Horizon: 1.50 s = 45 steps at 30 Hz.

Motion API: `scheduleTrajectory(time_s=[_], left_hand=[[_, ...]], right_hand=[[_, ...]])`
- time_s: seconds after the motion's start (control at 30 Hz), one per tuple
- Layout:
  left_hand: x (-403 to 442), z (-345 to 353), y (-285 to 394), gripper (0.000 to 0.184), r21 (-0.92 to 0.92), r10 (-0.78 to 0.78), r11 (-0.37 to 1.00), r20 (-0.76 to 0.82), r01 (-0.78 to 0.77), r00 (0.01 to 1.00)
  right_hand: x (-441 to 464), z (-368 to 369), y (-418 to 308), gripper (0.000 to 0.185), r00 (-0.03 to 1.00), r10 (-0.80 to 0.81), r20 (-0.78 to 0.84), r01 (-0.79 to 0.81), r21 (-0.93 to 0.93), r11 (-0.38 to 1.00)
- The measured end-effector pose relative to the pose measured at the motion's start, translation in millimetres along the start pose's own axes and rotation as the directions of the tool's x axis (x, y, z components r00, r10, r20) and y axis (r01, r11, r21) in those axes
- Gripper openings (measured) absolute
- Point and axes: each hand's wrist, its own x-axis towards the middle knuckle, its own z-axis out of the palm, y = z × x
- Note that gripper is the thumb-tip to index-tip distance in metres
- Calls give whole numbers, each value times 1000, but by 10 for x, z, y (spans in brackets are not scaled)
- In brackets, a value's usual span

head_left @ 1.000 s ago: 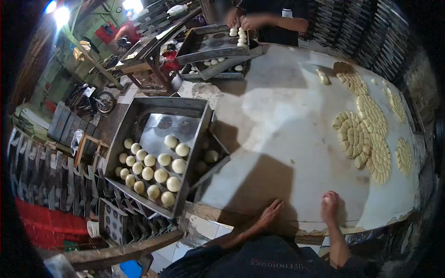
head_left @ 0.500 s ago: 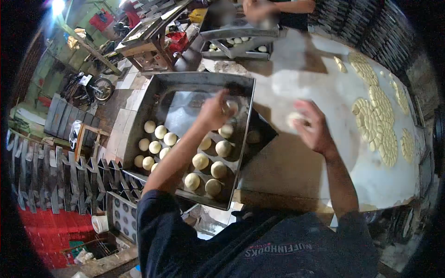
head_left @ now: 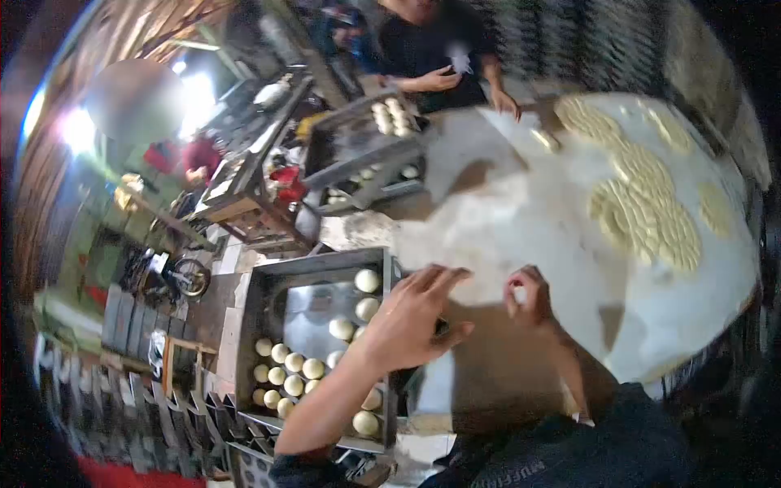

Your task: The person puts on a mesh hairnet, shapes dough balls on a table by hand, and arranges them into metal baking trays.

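My left hand [head_left: 415, 321] hangs over the right edge of the near metal tray [head_left: 389, 264], fingers apart and nothing in them. To its right, above the pale table [head_left: 521, 203], my right hand [head_left: 529, 294] is curled around a small white dough ball [head_left: 519, 294], partly hidden by the fingers. Round dough balls [head_left: 313, 368] fill the front and right side of the near tray; my left forearm hides some of them. At the table's far right lie flat clusters of dough pieces [head_left: 647, 203].
Across the table stands a co-worker [head_left: 435, 49] beside stacked trays [head_left: 358, 134] with more dough balls. Another person in red [head_left: 199, 159] is at the back left. Metal racks [head_left: 154, 415] line the lower left, and a motorcycle [head_left: 189, 277] stands behind.
My left hand has moved from over the tray's interior to its right edge. Another dough ball now shows at the tray's upper right. The view has tilted up, and the co-worker's hands have moved apart.
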Motion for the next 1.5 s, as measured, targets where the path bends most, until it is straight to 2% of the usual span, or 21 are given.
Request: scheduleTrajectory(time_s=[0.17, 0.3, 0.37, 0.5, 0.57, 0.67, 0.73, 0.83, 0.87, 0.93, 1.0, 1.1, 1.23, 1.27, 1.3, 1.33, 1.37, 1.4, 1.43, 1.47, 1.5], left_hand=[[1430, 1489, 28, 61, -222, 250, 960, 400, -171, 882], [2395, 3294, -225, 44, -174, -163, 939, 533, 297, 830], [2700, 4114, -154, 41, -449, -138, 829, 412, 333, 901], [3561, 4721, 573, 53, -59, -386, 922, -164, 382, 908], [4002, 4535, 1117, 62, -116, -778, 570, 244, 814, 579], [4306, 5144, 977, 86, -484, -756, 520, 123, 704, 643], [4555, 4888, 1606, 67, -546, -958, 216, 41, 809, 284], [4517, 4925, 1586, 69, -647, -990, 32, 86, 762, 115], [4369, 4915, 1503, 69, -646, -989, 50, 76, 762, 129], [3861, 4943, 1183, 76, -630, -865, 355, 58, 691, 498], [3404, 5191, 1121, 85, -644, -847, 506, -247, 573, 471], [2627, 4972, 1042, 86, -688, -857, 460, -179, 561, 483], [1511, 4765, 858, 64, -993, -682, -27, 101, 113, 724], [1248, 4623, 871, 54, -981, -628, -165, 187, 105, 756], [1010, 4485, 871, 45, -952, -554, -291, 252, 99, 794], [775, 4592, 786, 40, -918, -528, -396, 259, 36, 809], [592, 4667, 679, 36, -868, -496, -496, 261, -23, 828], [425, 4453, 764, 33, -887, -452, -461, 262, 28, 852], [268, 4257, 896, 30, -901, -409, -426, 271, 80, 871], [121, 4203, 840, 30, -902, -428, -430, 235, 33, 873], [-22, 4187, 772, 30, -991, -461, -126, 106, 54, 881]], right_hand=[[-1224, -875, 1358, 10, 935, 320, -150, -336, -99, 937], [-2055, -2195, 2007, 12, 962, 195, -193, -256, -373, 892], [-2277, -2831, 2216, 13, 923, 321, -210, -380, -380, 844], [-2522, -3388, 2419, 13, 755, 521, -399, -626, -203, 753], [-2294, -3306, 2358, 12, 832, 218, -510, -507, -541, 671], [-2246, -3330, 2268, 12, 776, 466, -425, -621, -384, 683], [-2227, -3378, 2269, 12, 745, 516, -423, -649, -282, 707], [-2235, -3386, 2261, 15, 736, 479, -479, -643, -270, 717], [-2250, -3355, 2311, 14, 738, 383, -555, -614, -318, 723], [-2309, -3304, 2390, 13, 723, 267, -637, -589, -367, 720], [-2387, -3334, 2424, 13, 751, 388, -535, -587, -270, 763], [-2311, -3328, 2288, 12, 761, 421, -494, -624, -382, 682], [-2239, -3022, 2165, 14, 612, 489, -622, -716, -173, 676], [-2412, -2673, 2364, 23, 601, 609, -517, -763, -146, 629], [-2195, -2675, 1937, 40, 595, 804, 1, -764, -309, 566], [-2164, -2289, 1586, 56, 566, 807, 170, -815, -34, 579], [-2525, -1534, 1858, 61, 644, 764, 25, -714, -339, 613], [-2647, -1201, 1548, 69, 867, 422, 266, -90, -749, 656], [-2333, -1070, 882, 77, 645, 747, 158, -748, -68, 660], [-2428, -722, 638, 72, 595, 803, -17, -793, 150, 591], [-2576, -482, 489, 68, 493, 854, -165, -770, 375, 517]])
